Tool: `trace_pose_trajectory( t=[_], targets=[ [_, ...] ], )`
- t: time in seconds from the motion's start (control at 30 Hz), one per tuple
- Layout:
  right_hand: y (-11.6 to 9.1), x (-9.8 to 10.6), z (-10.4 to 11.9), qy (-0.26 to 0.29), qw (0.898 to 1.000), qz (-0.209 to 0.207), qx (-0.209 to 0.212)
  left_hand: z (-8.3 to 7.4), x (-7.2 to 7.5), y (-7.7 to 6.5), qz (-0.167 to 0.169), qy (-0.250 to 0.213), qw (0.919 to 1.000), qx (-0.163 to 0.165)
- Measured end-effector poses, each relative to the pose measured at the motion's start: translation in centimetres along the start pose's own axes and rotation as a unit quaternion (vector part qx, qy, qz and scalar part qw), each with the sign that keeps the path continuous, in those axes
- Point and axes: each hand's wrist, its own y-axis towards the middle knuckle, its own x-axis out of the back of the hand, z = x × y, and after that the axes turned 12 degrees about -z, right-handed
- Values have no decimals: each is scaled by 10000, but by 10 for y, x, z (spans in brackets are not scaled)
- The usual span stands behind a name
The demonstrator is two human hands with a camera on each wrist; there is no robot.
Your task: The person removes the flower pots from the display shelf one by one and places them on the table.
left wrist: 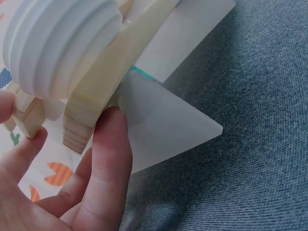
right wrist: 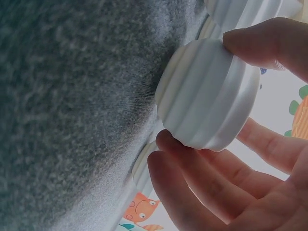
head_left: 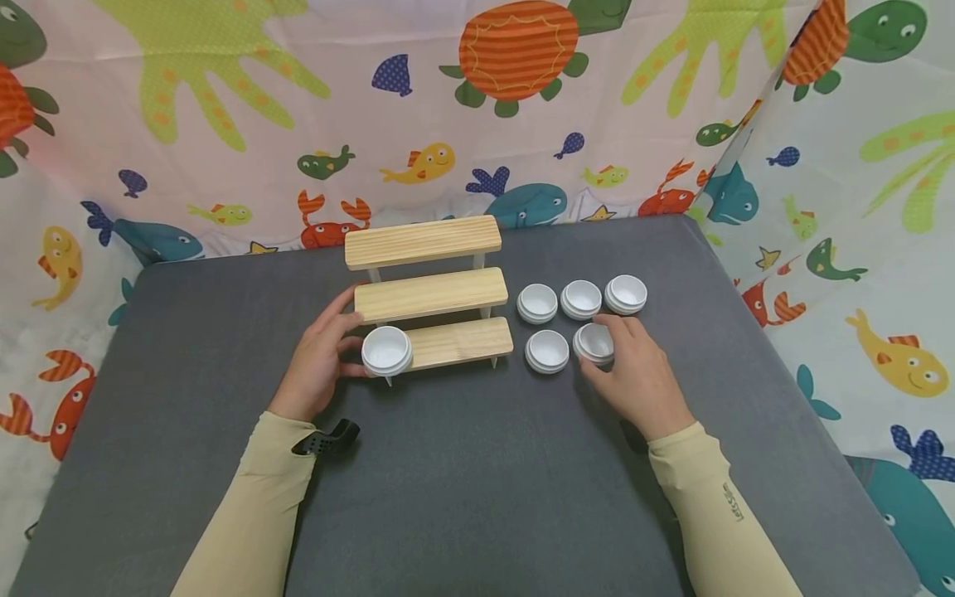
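Note:
A three-tiered wooden display stand [head_left: 430, 292] rises in steps at the middle of the table. My left hand [head_left: 314, 356] grips its left end, a fingertip against the end of the lowest plank [left wrist: 79, 122]. A small white ribbed bowl [head_left: 386, 350] sits at the left end of that lowest plank, close beside the fingers. On the right, my right hand [head_left: 636, 371] holds another white bowl [right wrist: 209, 94] between thumb and fingers. It is the front-right one of a cluster, and the hand partly covers it in the head view.
Several more white bowls stand right of the stand: a back row with a left bowl [head_left: 537, 303], a middle bowl [head_left: 581, 299] and a right bowl [head_left: 626, 294], plus a front one [head_left: 547, 351]. A sea-animal curtain [head_left: 418, 116] hangs behind the grey table [head_left: 462, 497].

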Motion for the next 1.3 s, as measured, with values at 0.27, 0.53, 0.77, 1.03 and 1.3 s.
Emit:
trace_pose_trajectory(
  t=[0.27, 0.53, 0.77, 1.03, 1.3],
  targets=[
    [1, -1, 2, -34, 9999, 103, -41, 0, 2, -2, -37, -45, 10000, 18],
    [1, -1, 1, -52, 10000, 32, 38, 0, 2, -2, -55, -144, 9999, 76],
    [2, -2, 1, -76, 9999, 59, 54, 0, 1, -2, -61, -124, 9999, 99],
    [4, 1, 4, -95, 9998, 187, -68, -1, 2, -2, -74, -129, 9998, 138],
    [7, 15, 34, -166, 9991, -263, 300, -3, 1, 2, -37, -109, 9999, 85]
  ],
)
